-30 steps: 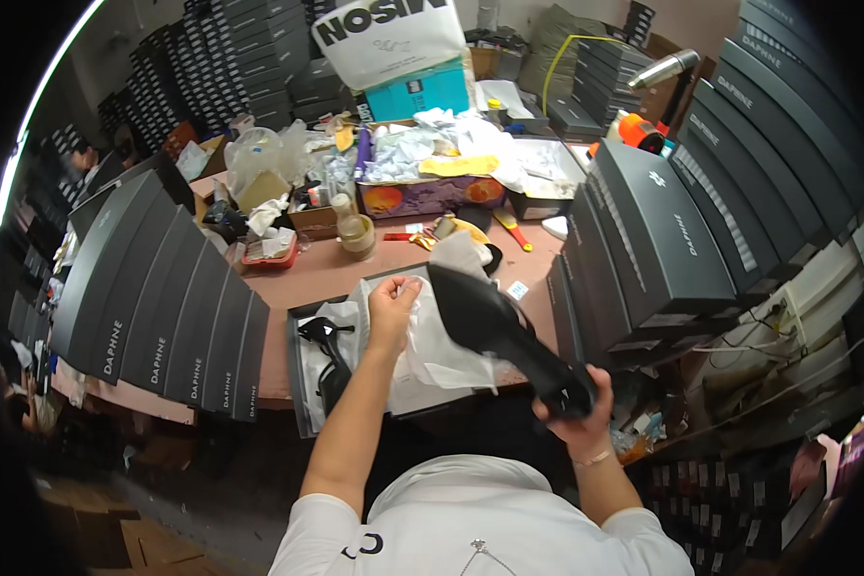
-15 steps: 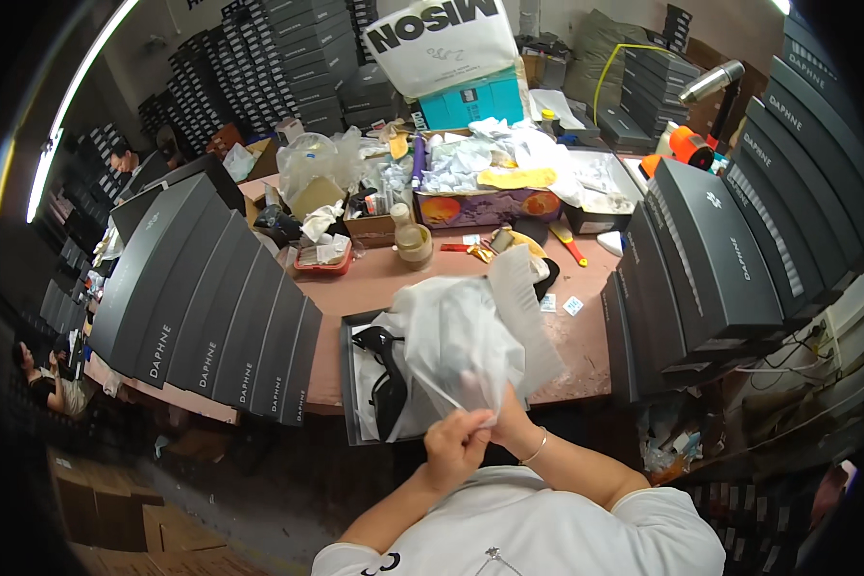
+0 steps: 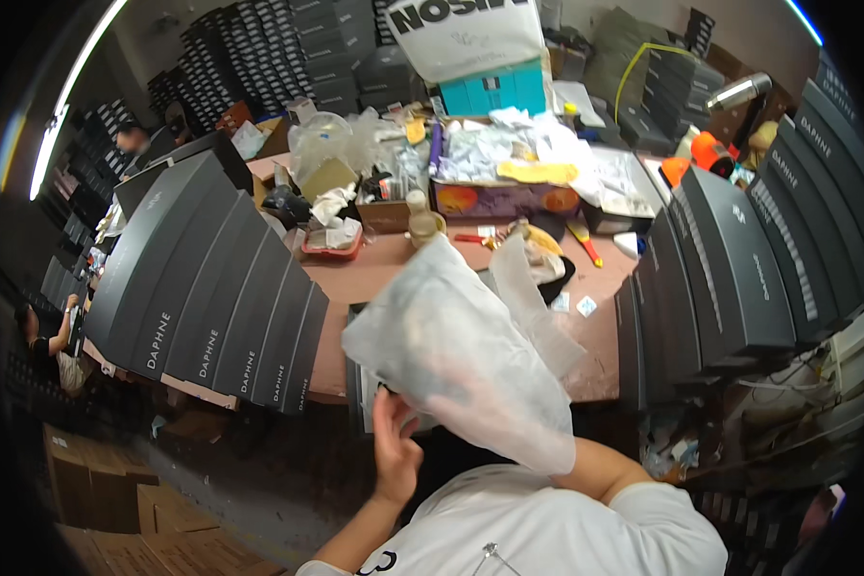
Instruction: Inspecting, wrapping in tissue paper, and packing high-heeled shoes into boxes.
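Head view, centre frame: apparently enclosing a dark form (image 3: 458,381) in a translucent white bag (image 3: 442,322), in front of a mostly hidden open box (image 3: 355,403) on a pink table (image 3: 600,363). Inside the bag, right hand (image 3: 475,408) in blurred outline, grip impossible to tell; at lower centre-left, left hand (image 3: 396,456) with fingers parted, contact with bag uncertain. Probably calling next for steadying the bag while freeing the right arm.

Translucent white bag (image 3: 466,350); bulging, slantwise
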Motion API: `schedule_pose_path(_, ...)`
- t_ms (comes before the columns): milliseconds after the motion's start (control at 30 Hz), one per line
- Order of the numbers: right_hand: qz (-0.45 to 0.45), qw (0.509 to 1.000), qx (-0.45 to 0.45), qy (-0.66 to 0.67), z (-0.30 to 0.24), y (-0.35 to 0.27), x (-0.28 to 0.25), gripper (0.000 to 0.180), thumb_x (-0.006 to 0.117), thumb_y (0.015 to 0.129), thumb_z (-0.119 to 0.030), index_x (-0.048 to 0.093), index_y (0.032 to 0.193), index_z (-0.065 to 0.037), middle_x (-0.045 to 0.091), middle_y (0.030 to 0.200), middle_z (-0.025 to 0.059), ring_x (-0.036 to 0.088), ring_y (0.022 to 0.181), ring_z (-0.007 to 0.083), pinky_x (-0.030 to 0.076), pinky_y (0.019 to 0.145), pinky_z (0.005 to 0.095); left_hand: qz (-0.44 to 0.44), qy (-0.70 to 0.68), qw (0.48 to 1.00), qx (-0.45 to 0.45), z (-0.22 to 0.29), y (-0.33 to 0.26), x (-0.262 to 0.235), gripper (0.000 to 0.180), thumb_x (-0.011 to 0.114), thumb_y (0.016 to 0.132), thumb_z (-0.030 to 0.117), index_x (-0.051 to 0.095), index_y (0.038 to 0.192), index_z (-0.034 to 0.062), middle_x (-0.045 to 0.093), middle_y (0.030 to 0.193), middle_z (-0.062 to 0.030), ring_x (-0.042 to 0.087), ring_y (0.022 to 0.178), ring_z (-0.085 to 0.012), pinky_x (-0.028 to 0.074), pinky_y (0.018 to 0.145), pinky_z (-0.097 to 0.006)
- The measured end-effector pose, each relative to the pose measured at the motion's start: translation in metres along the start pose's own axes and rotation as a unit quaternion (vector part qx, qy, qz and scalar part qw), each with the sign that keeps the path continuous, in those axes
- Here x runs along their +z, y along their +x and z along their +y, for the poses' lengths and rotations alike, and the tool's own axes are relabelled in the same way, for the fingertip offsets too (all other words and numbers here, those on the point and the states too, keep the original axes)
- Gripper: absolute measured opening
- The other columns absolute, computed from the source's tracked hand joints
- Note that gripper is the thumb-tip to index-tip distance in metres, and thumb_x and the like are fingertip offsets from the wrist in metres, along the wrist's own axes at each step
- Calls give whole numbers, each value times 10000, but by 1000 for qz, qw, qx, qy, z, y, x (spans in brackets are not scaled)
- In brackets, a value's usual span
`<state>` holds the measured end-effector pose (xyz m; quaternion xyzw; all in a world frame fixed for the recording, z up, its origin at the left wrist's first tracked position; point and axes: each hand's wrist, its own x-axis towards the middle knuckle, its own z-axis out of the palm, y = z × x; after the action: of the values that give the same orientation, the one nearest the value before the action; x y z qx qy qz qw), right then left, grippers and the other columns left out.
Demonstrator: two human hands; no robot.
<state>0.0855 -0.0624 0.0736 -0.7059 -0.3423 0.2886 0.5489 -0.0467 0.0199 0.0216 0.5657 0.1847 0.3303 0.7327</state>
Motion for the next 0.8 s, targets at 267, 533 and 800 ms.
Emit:
schedule_pose_path(267, -191, 974, -76, 92, 83, -15, 33, 536, 387, 1004, -361, 341, 1440, -53, 405, 1422, 139, 437, 1287, 293, 352, 1071, 383, 265, -183, 943, -82, 14, 65, -78, 487, 628, 841, 229, 482, 1251, 10, 536, 1241, -119, 547, 1104, -272, 460, 958, -433)
schedule_pose_path(533, 30, 982, -61, 176, 49, 25, 4, 454, 583, 931, -317, 526, 1274, -26, 601, 1179, 122, 595, 1031, 210, 469, 896, 365, 12, 124, 992, -25, -52, 1, 28, 706, 719, 781, 10, 335, 1373, -13, 463, 1319, -113, 480, 1186, -221, 367, 1042, -347)
schedule_pose_path(800, -197, 930, 1, -310, 165, 55, -32, 508, 654, 848, -324, 548, 1189, 37, 570, 1148, 249, 550, 1086, 356, 421, 956, 415, -59, 33, 937, -343, -73, -27, -58, 200, 610, 929, 136, 631, 1048, -23, 661, 913, -68, 646, 854, -142, 528, 805, -269)
